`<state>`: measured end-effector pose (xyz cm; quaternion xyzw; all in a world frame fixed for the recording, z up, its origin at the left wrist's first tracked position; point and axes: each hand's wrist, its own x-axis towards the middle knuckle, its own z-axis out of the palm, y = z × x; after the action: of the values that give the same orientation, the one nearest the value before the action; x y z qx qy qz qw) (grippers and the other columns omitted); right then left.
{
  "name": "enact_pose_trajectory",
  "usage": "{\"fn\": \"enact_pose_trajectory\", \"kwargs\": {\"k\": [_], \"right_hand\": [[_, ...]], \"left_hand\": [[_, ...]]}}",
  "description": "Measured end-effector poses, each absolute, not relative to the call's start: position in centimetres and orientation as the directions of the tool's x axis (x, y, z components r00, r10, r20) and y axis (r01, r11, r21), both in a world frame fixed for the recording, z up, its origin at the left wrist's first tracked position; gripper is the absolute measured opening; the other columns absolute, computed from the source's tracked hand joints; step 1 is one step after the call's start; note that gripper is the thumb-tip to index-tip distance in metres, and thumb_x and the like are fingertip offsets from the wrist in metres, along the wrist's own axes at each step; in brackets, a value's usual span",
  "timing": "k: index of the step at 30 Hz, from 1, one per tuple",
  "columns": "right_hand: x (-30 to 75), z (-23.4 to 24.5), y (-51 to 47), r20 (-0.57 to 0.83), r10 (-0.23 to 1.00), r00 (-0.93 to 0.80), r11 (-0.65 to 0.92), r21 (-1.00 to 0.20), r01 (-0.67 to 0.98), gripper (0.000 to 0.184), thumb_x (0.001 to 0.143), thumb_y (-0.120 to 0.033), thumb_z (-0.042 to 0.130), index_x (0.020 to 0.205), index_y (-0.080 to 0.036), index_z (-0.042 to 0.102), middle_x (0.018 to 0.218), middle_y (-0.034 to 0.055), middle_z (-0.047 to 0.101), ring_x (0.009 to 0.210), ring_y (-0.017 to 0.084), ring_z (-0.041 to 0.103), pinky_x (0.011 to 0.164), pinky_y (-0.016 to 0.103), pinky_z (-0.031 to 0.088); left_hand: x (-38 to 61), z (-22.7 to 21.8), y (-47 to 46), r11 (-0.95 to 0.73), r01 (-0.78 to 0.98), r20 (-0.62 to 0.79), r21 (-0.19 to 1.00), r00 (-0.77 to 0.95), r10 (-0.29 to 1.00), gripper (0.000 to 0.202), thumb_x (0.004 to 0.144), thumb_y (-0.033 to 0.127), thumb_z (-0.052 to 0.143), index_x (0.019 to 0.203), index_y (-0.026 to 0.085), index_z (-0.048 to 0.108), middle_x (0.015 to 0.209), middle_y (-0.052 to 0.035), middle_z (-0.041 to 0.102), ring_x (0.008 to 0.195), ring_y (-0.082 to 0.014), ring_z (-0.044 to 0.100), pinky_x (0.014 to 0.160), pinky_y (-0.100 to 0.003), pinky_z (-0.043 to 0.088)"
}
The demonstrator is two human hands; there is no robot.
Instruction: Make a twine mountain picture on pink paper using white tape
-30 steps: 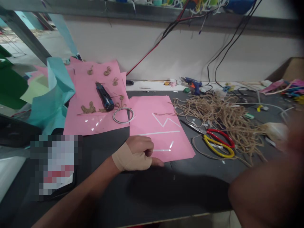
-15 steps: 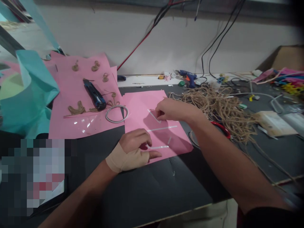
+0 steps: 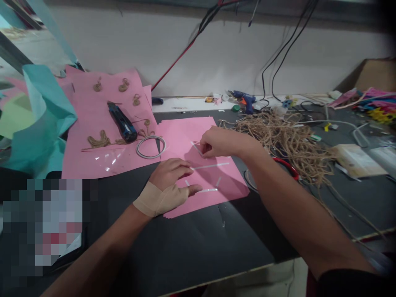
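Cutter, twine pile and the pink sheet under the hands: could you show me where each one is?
Cutter [image 3: 123,122]: head view, middle of its handle.
Twine pile [image 3: 284,140]: head view, middle of the tangle.
Pink sheet [image 3: 204,177]: head view, bare paper near its middle.

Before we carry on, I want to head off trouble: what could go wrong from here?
The left hand overlaps the lower white strip on the pink sheet, so a slip might shift either.

The right forearm partly hides the red scissor handle beside the twine pile; moving back, it could knock or snag them.
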<state>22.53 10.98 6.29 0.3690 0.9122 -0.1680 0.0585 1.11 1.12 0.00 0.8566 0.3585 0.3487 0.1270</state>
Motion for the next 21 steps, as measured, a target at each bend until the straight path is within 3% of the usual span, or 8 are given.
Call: {"fn": "enact_pose_trajectory", "kwargs": {"k": [21], "right_hand": [[22.98,5.66,11.7,-0.219,0.637,-0.74,0.673,-0.31,0.671,0.013,0.071,-0.015,0.064,0.075,-0.018,0.076,0.066,0.001,0.069,0.061,0.013,0.057,0.061,0.029,0.037]], "left_hand": [[1.07,0.15,1.11,-0.686,0.537,0.457,0.491,0.512,0.728,0.036,0.078,0.049,0.076,0.095,0.017,0.073,0.104,-0.0114,0.075,0.102,-0.0274,0.068,0.091,-0.048,0.054]]}}
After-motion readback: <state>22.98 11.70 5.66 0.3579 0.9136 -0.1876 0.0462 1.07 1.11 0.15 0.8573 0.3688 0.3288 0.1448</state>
